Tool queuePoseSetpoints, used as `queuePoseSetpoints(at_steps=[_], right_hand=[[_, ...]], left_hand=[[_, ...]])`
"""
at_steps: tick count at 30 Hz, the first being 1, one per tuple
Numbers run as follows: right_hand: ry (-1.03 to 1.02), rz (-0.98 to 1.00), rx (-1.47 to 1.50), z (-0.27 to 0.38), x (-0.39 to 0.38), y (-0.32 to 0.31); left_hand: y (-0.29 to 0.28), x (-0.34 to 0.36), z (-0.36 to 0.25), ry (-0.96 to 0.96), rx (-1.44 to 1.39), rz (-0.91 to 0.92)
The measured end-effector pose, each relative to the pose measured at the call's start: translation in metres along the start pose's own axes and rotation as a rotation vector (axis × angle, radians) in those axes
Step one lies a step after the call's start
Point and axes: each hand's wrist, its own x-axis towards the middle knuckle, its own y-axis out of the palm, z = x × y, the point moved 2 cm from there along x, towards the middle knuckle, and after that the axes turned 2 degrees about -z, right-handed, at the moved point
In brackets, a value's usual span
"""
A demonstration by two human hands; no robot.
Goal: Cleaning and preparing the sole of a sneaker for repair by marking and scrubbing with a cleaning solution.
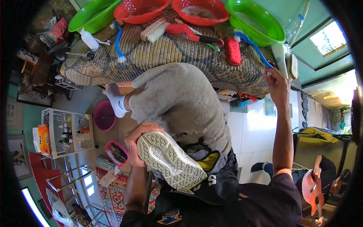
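Note:
In my left hand (137, 139) is a sneaker (172, 160), gripped around the heel and held over my lap with its pale, patterned sole facing up. My right arm is stretched out to the table's right front edge. There, the fingers of my right hand (278, 82) are pinched on the near end of a blue long-handled brush (254, 44). Left of that brush lies a red-bristled scrub brush (233, 52). A red and black handled brush (194, 34), a wooden brush with white bristles (155, 30) and another blue brush (119, 42) are spread farther left.
Green basins (278, 36) and red basins (141, 19) line the table's (151, 55) far side. A white bottle (89, 40) stands at its left. A grey cloth (181, 98) covers my legs. A white shelf (55, 132) is at left; someone with a guitar (312, 191) sits at right.

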Motion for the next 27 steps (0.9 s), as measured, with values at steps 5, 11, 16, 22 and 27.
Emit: queuePoseSetpoints(at_steps=[5, 11, 16, 22, 27], right_hand=[[-0.231, -0.112, -0.094, 0.026, 0.017, 0.014], [-0.405, -0.135, 0.254, 0.097, 0.037, 0.042], [-0.691, -0.048, 0.335, 0.173, 0.06, 0.077], [-0.738, -0.016, 0.339, 0.177, 0.07, 0.07], [-0.298, -0.089, 0.156, 0.097, 0.071, 0.033]], left_hand=[[0.004, 0.008, 0.002, -0.101, 0.068, 0.014], [0.012, 0.021, 0.012, -0.209, 0.037, 0.031], [0.02, 0.029, 0.021, -0.23, 0.032, 0.136], [0.012, 0.025, 0.031, -0.289, -0.015, 0.086], [0.002, 0.019, 0.038, -0.306, -0.014, 0.007]])
